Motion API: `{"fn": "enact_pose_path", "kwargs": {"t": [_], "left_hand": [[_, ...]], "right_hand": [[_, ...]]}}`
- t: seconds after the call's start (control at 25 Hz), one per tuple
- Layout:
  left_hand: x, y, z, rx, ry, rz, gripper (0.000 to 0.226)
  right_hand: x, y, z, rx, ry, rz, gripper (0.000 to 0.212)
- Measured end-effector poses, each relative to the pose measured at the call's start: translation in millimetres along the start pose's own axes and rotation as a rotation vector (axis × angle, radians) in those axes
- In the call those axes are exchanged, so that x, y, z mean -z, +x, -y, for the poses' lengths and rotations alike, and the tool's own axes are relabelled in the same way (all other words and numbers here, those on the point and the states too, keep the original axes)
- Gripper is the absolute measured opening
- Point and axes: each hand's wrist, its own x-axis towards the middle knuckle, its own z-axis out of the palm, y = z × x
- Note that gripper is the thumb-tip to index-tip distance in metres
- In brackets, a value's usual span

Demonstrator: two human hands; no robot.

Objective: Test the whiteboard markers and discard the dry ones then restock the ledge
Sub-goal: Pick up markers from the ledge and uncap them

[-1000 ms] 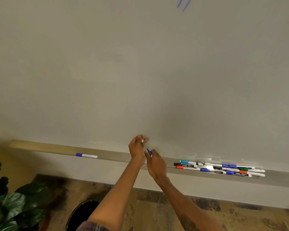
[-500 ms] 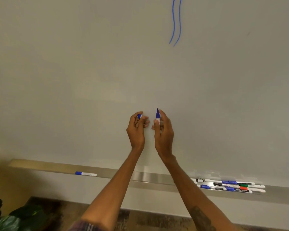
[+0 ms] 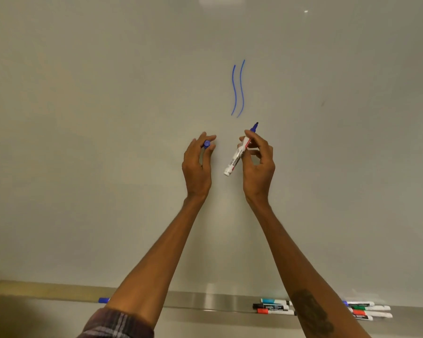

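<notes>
Now the white marker (image 3: 239, 152) with its blue tip bared tilts up before the whiteboard (image 3: 108, 118), pinched in my right hand (image 3: 258, 167); my left hand (image 3: 197, 164) curls round what looks like its blue cap (image 3: 206, 143).

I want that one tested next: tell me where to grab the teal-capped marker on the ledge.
Pinch the teal-capped marker by its white barrel, coming from above. It lies flat along the ledge, close to the whiteboard, with a black marker right in front, so a frontal reach looks crowded.
</notes>
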Motion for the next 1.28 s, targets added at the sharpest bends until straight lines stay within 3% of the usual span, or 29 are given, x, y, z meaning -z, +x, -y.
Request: {"fn": "enact_pose_path", "kwargs": {"t": [0.16, 0.32, 0.52, 0.64, 1.0, 1.28], "left_hand": [[-8.0, 33.8, -13.8, -0.068, 0.057, -0.006, 0.051], [-12.4, 67.7, -26.1, -0.167, 0.095, -0.040, 0.052], [-17.9, 83.6, -5.5, -0.115, 0.084, -0.029, 0.047], [-19.1, 85.0, 2.5, -0.113, 0.094, -0.040, 0.046], [-23.2, 90.2, 14.9, -0.344, 0.215, -0.090, 0.038], [-22.2, 89.0, 13.0, -0.362, 0.213, -0.093, 0.037]], "right_hand": [[0.4, 20.1, 19.3, 0.030, 0.111, -0.026, 0.026], [-2.1, 42.7, 24.6, 0.078, 0.086, -0.058, 0.033], [-3.1, 66.5, 24.1, 0.097, 0.064, -0.083, 0.029], [-7.2, 77.4, 22.1, 0.120, 0.016, -0.102, 0.033], [-24.3, 126.5, 34.7, 0.337, -0.227, -0.175, 0.032], [-5.6, 64.2, -2.7, 0.323, -0.390, -0.201, 0.025]]}}
